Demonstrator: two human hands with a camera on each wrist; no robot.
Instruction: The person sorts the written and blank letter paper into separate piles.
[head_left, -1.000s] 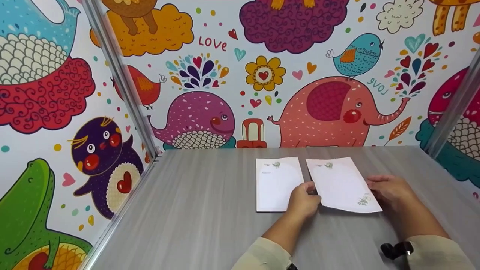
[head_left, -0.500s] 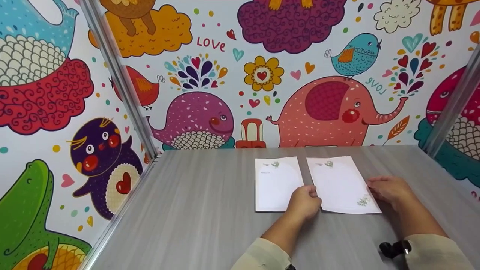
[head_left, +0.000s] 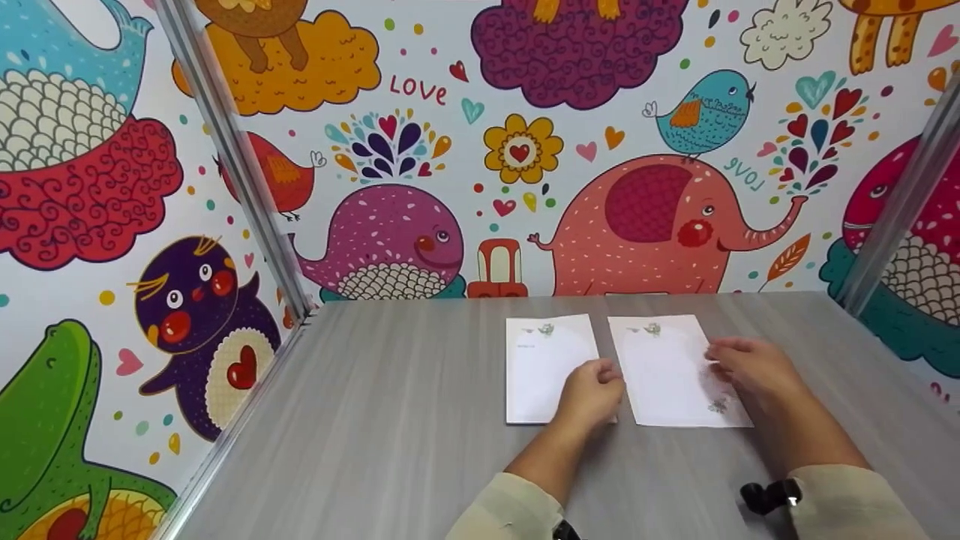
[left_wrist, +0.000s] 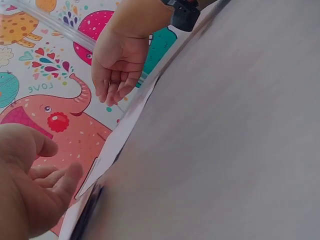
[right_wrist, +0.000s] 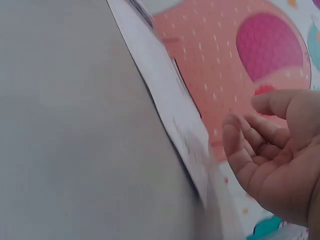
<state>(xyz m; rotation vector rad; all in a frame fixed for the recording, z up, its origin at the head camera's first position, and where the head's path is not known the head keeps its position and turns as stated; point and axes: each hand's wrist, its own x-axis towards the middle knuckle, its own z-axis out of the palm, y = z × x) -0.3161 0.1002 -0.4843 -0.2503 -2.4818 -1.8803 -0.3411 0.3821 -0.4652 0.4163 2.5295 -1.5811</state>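
A white notepad (head_left: 536, 386) with a small green leaf print at its top lies on the table, a short line of writing near its upper left. To its right is a loose white sheet (head_left: 660, 371) with leaf prints at top and lower right. My left hand (head_left: 591, 394) is over the notepad's right edge; in the left wrist view its fingers (left_wrist: 67, 182) are loosely bent, holding nothing. Over the sheet's right edge hovers my right hand (head_left: 757, 369), casting a shadow on it. The right wrist view shows its relaxed fingers (right_wrist: 240, 145) with nothing between them.
The grey wood-grain table (head_left: 390, 420) stretches out on both sides of the papers. Behind it stands a wall (head_left: 525, 247) printed with cartoon animals. Metal posts (head_left: 232, 165) mark the corners. A black wrist device (head_left: 769, 496) sits at my right sleeve.
My right hand has come off the sheet's right edge and moved up and inward over it. The left hand has drawn back from the sheet's left edge. The sheet now lies flatter.
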